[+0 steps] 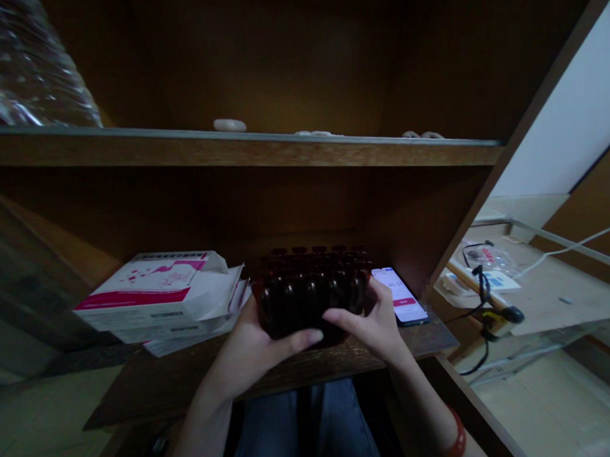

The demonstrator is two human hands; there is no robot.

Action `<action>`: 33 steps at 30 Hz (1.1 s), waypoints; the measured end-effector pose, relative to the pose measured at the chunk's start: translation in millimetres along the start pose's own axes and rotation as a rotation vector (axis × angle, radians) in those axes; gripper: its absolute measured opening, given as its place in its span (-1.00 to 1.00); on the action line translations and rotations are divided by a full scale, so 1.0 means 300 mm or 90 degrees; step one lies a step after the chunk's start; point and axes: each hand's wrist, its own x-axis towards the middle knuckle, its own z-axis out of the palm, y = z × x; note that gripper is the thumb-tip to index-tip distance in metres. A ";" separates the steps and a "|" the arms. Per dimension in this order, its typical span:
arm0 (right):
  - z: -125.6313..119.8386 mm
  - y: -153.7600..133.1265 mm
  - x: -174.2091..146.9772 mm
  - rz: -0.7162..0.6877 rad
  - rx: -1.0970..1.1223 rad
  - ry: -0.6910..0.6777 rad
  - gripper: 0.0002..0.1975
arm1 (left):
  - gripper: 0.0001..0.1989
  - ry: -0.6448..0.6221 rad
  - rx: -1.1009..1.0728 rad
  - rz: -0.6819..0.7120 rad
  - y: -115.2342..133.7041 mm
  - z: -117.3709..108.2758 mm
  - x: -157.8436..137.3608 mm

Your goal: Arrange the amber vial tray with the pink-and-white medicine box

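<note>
Head view: both hands clasp a tray of dark bottles, a tight block of small dark brown vials in rows, sitting at the front edge of the lower shelf, about mid-width. Left hand wraps the near-left corner, thumb laid across the front face, fingers closed against the block. Right hand cups the near-right corner, fingers curled over the front, closed on it too. Whether the tray's weight rests on the shelf or in the hands: can't tell, too dim. Judging by looks: vials prob. glass, so fragile & smooth; packed block likely heavy for its size, w/ loose bottles that could rattle or tip if tilted. Best hold seems low on both sides, under the base, kept level, not by the bottle tops. Just left of it, touching or nearly so, a white & pink carton w/ an open flap, stacked on papers. Just right, behind the right hand, a phone w/ lit screen lies flat. Upper shelf carries a few small pale items. Far right, separate worktop w/ cables & bits.
</note>
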 end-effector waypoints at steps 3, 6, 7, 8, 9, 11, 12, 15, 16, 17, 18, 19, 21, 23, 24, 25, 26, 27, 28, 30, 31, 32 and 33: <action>0.015 -0.009 0.007 0.077 0.034 -0.016 -0.69 | -0.52 0.124 -0.025 -0.030 -0.013 0.045 0.009; -0.005 -0.007 0.022 0.102 0.026 -0.086 -0.67 | -0.50 0.161 -0.073 -0.060 -0.034 0.069 0.020; -0.020 -0.004 0.027 0.091 0.010 -0.111 -0.66 | -0.50 0.173 -0.092 -0.063 -0.041 0.072 0.023; -0.040 0.000 0.034 0.075 -0.013 -0.130 -0.65 | -0.51 0.187 -0.114 -0.064 -0.048 0.073 0.025; -0.063 0.007 0.040 0.060 -0.045 -0.139 -0.64 | -0.52 0.198 -0.142 -0.067 -0.054 0.072 0.026; -0.118 0.034 0.050 0.057 -0.140 -0.124 -0.66 | -0.53 0.226 -0.204 -0.082 -0.060 0.067 0.028; -0.148 0.055 0.053 0.074 -0.205 -0.108 -0.68 | -0.53 0.244 -0.233 -0.096 -0.059 0.063 0.028; -0.233 0.150 0.045 0.135 -0.419 -0.116 -0.85 | -0.49 0.287 -0.294 -0.153 -0.051 0.054 0.032; -0.256 0.187 0.037 0.143 -0.463 -0.120 -0.88 | -0.46 0.295 -0.305 -0.169 -0.047 0.053 0.033; -0.274 0.222 0.026 0.148 -0.475 -0.115 -0.86 | -0.44 0.299 -0.312 -0.180 -0.044 0.053 0.034; -0.288 0.253 0.015 0.153 -0.481 -0.114 -0.86 | -0.42 0.302 -0.316 -0.186 -0.042 0.054 0.034; -0.297 0.277 0.005 0.156 -0.481 -0.113 -0.87 | -0.40 0.303 -0.317 -0.190 -0.040 0.056 0.033; -0.305 0.303 -0.008 0.154 -0.467 -0.115 -0.92 | -0.40 0.297 -0.316 -0.194 -0.036 0.060 0.029; -0.307 0.294 -0.006 0.145 -0.446 -0.117 -0.97 | -0.43 0.282 -0.306 -0.192 -0.033 0.064 0.024; -0.307 0.277 0.001 0.139 -0.434 -0.119 -0.96 | -0.45 0.272 -0.300 -0.191 -0.032 0.064 0.022; -0.307 0.253 0.009 0.134 -0.426 -0.122 -0.92 | -0.47 0.263 -0.294 -0.190 -0.030 0.065 0.020; -0.307 0.222 0.018 0.129 -0.414 -0.128 -0.88 | -0.48 0.255 -0.287 -0.188 -0.028 0.065 0.018; -0.306 0.186 0.027 0.124 -0.397 -0.131 -0.85 | -0.49 0.249 -0.281 -0.187 -0.026 0.066 0.018; -0.303 0.146 0.035 0.117 -0.375 -0.133 -0.82 | -0.50 0.244 -0.276 -0.185 -0.025 0.066 0.018; -0.288 0.059 0.045 0.104 -0.264 -0.104 -0.79 | -0.52 0.240 -0.268 -0.181 -0.023 0.070 0.018; -0.276 0.016 0.047 0.098 -0.217 -0.088 -0.79 | -0.54 0.237 -0.264 -0.183 -0.024 0.073 0.018; -0.262 -0.023 0.048 0.087 -0.188 -0.091 -0.79 | -0.55 0.234 -0.261 -0.186 -0.024 0.076 0.018; -0.245 -0.055 0.049 0.070 -0.176 -0.107 -0.77 | -0.55 0.230 -0.258 -0.191 -0.025 0.080 0.017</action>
